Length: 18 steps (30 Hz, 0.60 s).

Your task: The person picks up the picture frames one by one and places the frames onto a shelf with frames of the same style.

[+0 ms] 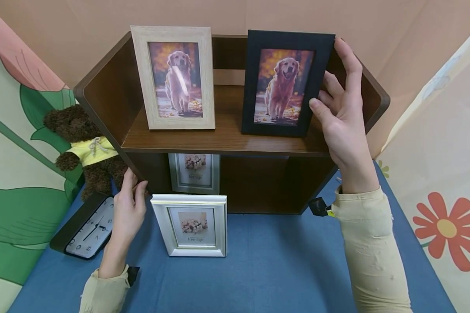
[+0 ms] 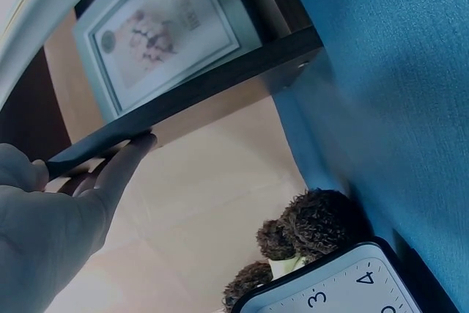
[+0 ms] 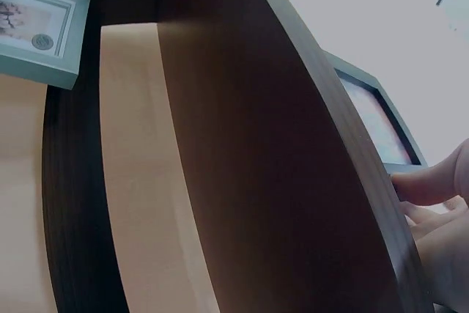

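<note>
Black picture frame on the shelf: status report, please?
Right hand grips black picture frame, upright on top shelf. Left hand touches shelf's lower left edge. Nothing blocking.

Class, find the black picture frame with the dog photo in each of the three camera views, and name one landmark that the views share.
Head view: the black picture frame stands at upper right on the shelf, the right hand holding its right edge.
Left wrist view: not in it.
Right wrist view: at the right edge, behind the shelf's side wall, fingertips on it.
Shared landmark: the dark wooden shelf.
</note>
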Each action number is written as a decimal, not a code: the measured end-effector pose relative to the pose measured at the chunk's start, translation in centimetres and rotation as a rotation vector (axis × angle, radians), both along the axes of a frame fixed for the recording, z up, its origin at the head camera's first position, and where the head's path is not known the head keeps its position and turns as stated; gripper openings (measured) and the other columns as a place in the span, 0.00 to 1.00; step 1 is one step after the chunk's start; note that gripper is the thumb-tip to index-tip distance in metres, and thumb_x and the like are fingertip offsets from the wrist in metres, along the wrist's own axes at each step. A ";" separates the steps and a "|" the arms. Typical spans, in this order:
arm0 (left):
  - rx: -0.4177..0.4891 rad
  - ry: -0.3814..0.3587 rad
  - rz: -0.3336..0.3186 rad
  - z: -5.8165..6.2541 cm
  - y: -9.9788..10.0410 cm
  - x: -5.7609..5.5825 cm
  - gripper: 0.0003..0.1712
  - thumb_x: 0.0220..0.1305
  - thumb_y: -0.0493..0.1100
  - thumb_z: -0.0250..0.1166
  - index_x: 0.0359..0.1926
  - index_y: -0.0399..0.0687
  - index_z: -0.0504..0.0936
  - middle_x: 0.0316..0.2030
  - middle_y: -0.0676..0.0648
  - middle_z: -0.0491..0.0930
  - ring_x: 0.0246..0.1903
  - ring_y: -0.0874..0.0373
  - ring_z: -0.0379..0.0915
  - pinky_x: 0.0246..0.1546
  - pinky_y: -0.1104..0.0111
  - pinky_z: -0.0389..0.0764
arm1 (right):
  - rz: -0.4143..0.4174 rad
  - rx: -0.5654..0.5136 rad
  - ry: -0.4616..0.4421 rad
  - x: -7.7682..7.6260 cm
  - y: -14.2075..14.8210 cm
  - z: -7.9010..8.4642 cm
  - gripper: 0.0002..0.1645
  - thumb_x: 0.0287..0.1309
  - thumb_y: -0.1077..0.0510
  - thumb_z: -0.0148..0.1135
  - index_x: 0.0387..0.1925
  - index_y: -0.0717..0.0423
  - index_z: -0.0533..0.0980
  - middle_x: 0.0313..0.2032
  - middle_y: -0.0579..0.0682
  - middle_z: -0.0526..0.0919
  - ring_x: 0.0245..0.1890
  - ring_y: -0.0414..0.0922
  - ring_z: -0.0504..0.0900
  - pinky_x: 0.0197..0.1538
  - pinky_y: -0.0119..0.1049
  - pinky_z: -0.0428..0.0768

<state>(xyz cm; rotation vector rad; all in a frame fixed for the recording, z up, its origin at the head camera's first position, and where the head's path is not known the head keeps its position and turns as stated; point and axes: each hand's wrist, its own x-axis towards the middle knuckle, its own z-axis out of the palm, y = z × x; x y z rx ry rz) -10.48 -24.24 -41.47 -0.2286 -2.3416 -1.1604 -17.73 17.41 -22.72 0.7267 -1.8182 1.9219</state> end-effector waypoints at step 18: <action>0.012 -0.012 0.001 0.0 0.0 0.1 0.34 0.82 0.26 0.51 0.83 0.44 0.60 0.67 0.29 0.76 0.62 0.28 0.77 0.47 0.46 0.80 | -0.055 0.113 -0.095 -0.5 0.0 -0.1 0.43 0.76 0.78 0.45 0.85 0.53 0.55 0.81 0.48 0.62 0.77 0.50 0.67 0.75 0.41 0.66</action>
